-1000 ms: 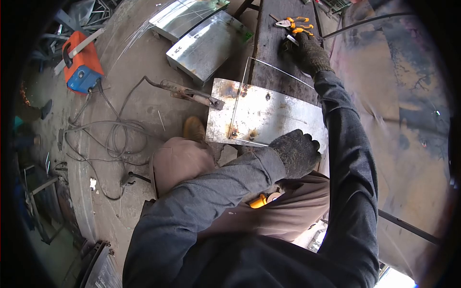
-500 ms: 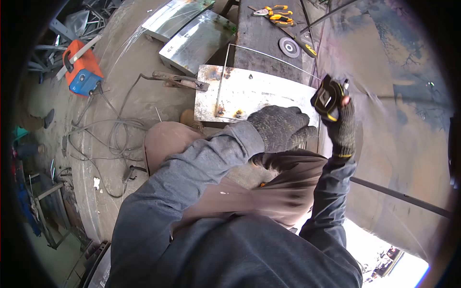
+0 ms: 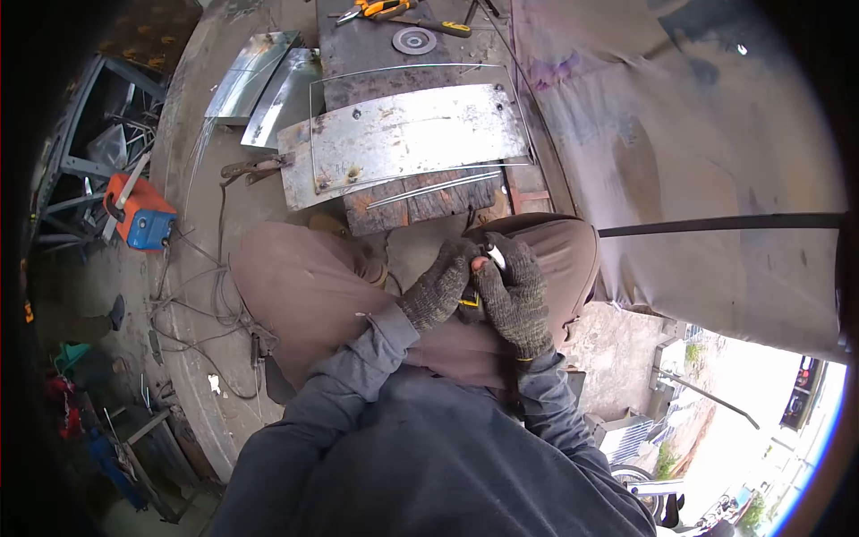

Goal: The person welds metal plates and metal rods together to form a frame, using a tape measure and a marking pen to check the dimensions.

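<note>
My left hand (image 3: 438, 285) and my right hand (image 3: 514, 300), both in dark knitted gloves, meet above my lap. Between them is a black and yellow tape measure (image 3: 469, 302), mostly covered; the left fingers close round it. A white, pen-like marker (image 3: 497, 258) sticks out of my closed right hand, by the bare thumb tip. Beyond the hands lies a scuffed metal plate (image 3: 412, 130), with a thin rod bent into a rectangular frame (image 3: 313, 134) on it. Loose thin rods (image 3: 434, 188) rest on the wooden board (image 3: 385, 215) at its near edge.
A clamp (image 3: 252, 168) grips the plate's left end. Farther back are a grinding disc (image 3: 414, 41), orange-handled pliers (image 3: 380, 10) and two shiny metal pieces (image 3: 255, 76). An orange and blue machine (image 3: 140, 215) with tangled cables stands left; a large sheet (image 3: 680, 152) hangs right.
My right hand has come down from the plate's right end to my lap with the tape measure. My left hand has left the plate and joined it. The view has shifted too.
</note>
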`<action>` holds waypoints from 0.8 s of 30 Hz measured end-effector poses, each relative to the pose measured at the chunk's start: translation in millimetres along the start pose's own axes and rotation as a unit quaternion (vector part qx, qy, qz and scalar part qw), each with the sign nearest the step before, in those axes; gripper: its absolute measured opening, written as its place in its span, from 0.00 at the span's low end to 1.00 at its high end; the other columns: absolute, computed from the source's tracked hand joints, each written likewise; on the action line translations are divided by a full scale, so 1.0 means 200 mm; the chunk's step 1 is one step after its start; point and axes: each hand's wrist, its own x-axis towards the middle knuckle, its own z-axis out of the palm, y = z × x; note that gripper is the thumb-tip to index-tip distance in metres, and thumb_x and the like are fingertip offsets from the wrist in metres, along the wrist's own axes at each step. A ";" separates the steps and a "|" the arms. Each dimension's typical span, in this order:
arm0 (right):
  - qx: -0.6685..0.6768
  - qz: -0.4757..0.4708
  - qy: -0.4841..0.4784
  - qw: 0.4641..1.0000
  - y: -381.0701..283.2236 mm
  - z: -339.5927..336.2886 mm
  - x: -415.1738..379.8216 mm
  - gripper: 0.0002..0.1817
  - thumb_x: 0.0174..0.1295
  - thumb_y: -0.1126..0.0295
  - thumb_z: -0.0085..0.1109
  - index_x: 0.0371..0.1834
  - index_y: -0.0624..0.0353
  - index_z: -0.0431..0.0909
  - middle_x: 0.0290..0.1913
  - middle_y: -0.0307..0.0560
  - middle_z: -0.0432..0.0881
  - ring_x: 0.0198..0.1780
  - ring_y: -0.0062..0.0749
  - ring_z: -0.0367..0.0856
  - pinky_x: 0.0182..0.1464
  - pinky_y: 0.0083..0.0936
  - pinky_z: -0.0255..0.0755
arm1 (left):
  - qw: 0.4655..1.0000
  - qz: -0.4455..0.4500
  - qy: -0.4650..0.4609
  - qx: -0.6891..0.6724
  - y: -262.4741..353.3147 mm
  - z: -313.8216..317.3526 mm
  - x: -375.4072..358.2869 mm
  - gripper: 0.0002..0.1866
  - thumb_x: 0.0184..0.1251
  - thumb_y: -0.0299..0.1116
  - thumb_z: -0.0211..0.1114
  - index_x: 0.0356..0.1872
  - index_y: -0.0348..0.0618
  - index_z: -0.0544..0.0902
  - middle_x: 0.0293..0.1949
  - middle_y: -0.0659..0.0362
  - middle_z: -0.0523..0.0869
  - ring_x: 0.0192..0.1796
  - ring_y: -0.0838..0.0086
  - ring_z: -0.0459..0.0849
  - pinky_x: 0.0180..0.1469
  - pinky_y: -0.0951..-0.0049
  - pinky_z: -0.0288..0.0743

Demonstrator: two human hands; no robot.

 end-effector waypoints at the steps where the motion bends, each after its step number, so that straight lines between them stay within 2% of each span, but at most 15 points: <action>1: -0.002 -0.001 0.014 1.000 0.02 -0.01 0.01 0.14 0.64 0.66 0.69 0.48 0.61 0.82 0.39 0.51 0.82 0.42 0.43 0.81 0.47 0.35 0.74 | 0.991 -0.059 0.028 -0.113 -0.03 -0.01 0.02 0.22 0.86 0.38 0.43 0.72 0.39 0.66 0.66 0.55 0.74 0.68 0.71 0.74 0.70 0.71 0.69; 2: 0.003 -0.016 -0.005 1.000 0.05 -0.02 0.02 0.13 0.64 0.67 0.69 0.47 0.61 0.82 0.38 0.50 0.81 0.43 0.42 0.81 0.47 0.35 0.74 | 0.993 -0.055 0.016 -0.108 -0.05 -0.01 0.02 0.22 0.86 0.38 0.43 0.72 0.39 0.66 0.66 0.55 0.74 0.68 0.71 0.74 0.70 0.71 0.69; 4: 0.007 -0.030 -0.021 0.999 0.07 -0.03 0.04 0.12 0.64 0.68 0.69 0.47 0.61 0.82 0.38 0.50 0.81 0.43 0.41 0.81 0.46 0.34 0.73 | 0.973 -0.060 0.064 -0.212 -0.10 0.02 -0.01 0.19 0.86 0.36 0.45 0.68 0.38 0.69 0.64 0.56 0.75 0.64 0.75 0.75 0.65 0.73 0.72; 5: 0.066 0.021 -0.033 0.997 0.08 -0.04 0.04 0.11 0.64 0.69 0.68 0.46 0.61 0.82 0.37 0.48 0.81 0.42 0.39 0.81 0.46 0.33 0.73 | 0.968 -0.080 0.087 -0.222 -0.18 0.02 0.01 0.20 0.84 0.34 0.50 0.69 0.37 0.66 0.59 0.60 0.79 0.58 0.77 0.78 0.60 0.73 0.75; 6: 0.127 0.073 -0.047 0.988 0.08 -0.04 0.05 0.10 0.65 0.69 0.68 0.45 0.61 0.82 0.37 0.47 0.80 0.42 0.37 0.81 0.45 0.32 0.74 | 0.968 -0.081 0.087 -0.222 -0.04 0.01 0.03 0.20 0.84 0.34 0.50 0.69 0.37 0.66 0.59 0.60 0.79 0.58 0.77 0.78 0.60 0.73 0.75; 7: 0.145 0.104 -0.067 0.982 0.06 -0.07 0.06 0.09 0.66 0.70 0.67 0.45 0.62 0.81 0.38 0.43 0.82 0.42 0.28 0.81 0.46 0.28 0.74 | 0.970 -0.118 0.030 -0.212 0.11 -0.02 0.03 0.22 0.80 0.35 0.55 0.68 0.36 0.66 0.56 0.60 0.79 0.55 0.78 0.78 0.57 0.73 0.77; 8: 0.149 0.106 -0.068 0.981 0.06 -0.09 0.06 0.09 0.66 0.70 0.67 0.45 0.62 0.81 0.38 0.43 0.82 0.42 0.28 0.81 0.46 0.28 0.74 | 0.967 -0.157 -0.025 -0.201 0.22 -0.04 0.03 0.25 0.77 0.35 0.61 0.68 0.35 0.67 0.54 0.61 0.79 0.53 0.79 0.79 0.53 0.73 0.78; 9: 0.193 0.135 -0.095 0.967 0.06 -0.11 0.06 0.09 0.67 0.70 0.67 0.45 0.62 0.81 0.39 0.42 0.83 0.43 0.25 0.81 0.46 0.25 0.75 | 0.966 -0.162 -0.023 -0.198 0.23 -0.04 0.02 0.25 0.77 0.35 0.61 0.68 0.35 0.67 0.54 0.61 0.79 0.53 0.79 0.79 0.53 0.73 0.78; 11: 0.264 0.178 -0.134 0.939 0.07 -0.14 0.04 0.09 0.69 0.70 0.65 0.46 0.64 0.80 0.42 0.40 0.85 0.46 0.20 0.82 0.49 0.21 0.76 | 0.985 -0.103 -0.034 -0.131 0.26 -0.03 0.04 0.33 0.69 0.44 0.70 0.68 0.39 0.68 0.51 0.62 0.77 0.52 0.78 0.78 0.52 0.73 0.77; 16: 0.318 0.192 -0.188 0.909 0.06 -0.19 -0.02 0.09 0.70 0.73 0.64 0.49 0.64 0.80 0.41 0.38 0.85 0.47 0.21 0.82 0.49 0.22 0.77 | 0.988 -0.109 -0.042 -0.104 0.34 -0.04 0.01 0.35 0.58 0.39 0.78 0.64 0.39 0.72 0.49 0.60 0.80 0.50 0.77 0.79 0.51 0.71 0.78; 18: 0.366 0.262 -0.126 0.884 0.05 -0.22 -0.04 0.13 0.65 0.72 0.69 0.49 0.63 0.79 0.40 0.38 0.84 0.42 0.21 0.81 0.43 0.21 0.76 | 0.993 -0.083 -0.030 0.075 0.42 -0.10 0.00 0.28 0.58 0.43 0.79 0.53 0.40 0.76 0.42 0.58 0.83 0.46 0.75 0.82 0.47 0.70 0.77; 20: 0.437 0.193 -0.141 0.867 0.13 -0.27 -0.03 0.20 0.56 0.72 0.75 0.50 0.63 0.78 0.38 0.38 0.81 0.36 0.20 0.79 0.37 0.18 0.73 | 0.984 -0.112 -0.013 0.140 0.50 -0.21 -0.02 0.26 0.58 0.46 0.78 0.50 0.41 0.80 0.42 0.56 0.84 0.47 0.72 0.83 0.48 0.66 0.78; 21: 0.463 0.167 -0.137 0.859 0.11 -0.27 0.00 0.26 0.49 0.72 0.79 0.50 0.63 0.77 0.38 0.38 0.78 0.34 0.19 0.77 0.35 0.15 0.69 | 0.974 -0.069 -0.028 0.213 0.49 -0.27 -0.04 0.25 0.59 0.44 0.77 0.52 0.41 0.81 0.44 0.56 0.86 0.48 0.68 0.85 0.49 0.64 0.79; 22: 0.436 0.162 -0.140 0.874 0.07 -0.30 0.02 0.29 0.46 0.73 0.80 0.52 0.64 0.76 0.38 0.38 0.76 0.34 0.20 0.76 0.34 0.16 0.70 | 0.957 -0.025 -0.046 0.286 0.48 -0.35 -0.07 0.25 0.60 0.43 0.76 0.55 0.42 0.82 0.47 0.56 0.87 0.49 0.63 0.87 0.50 0.62 0.80; 24: 0.365 0.081 -0.125 0.919 0.06 -0.33 0.10 0.26 0.50 0.71 0.79 0.51 0.63 0.76 0.34 0.35 0.75 0.31 0.18 0.74 0.32 0.17 0.69 | 0.873 0.150 -0.004 0.464 0.29 -0.61 -0.19 0.23 0.62 0.39 0.75 0.55 0.41 0.83 0.45 0.55 0.88 0.44 0.69 0.87 0.46 0.66 0.81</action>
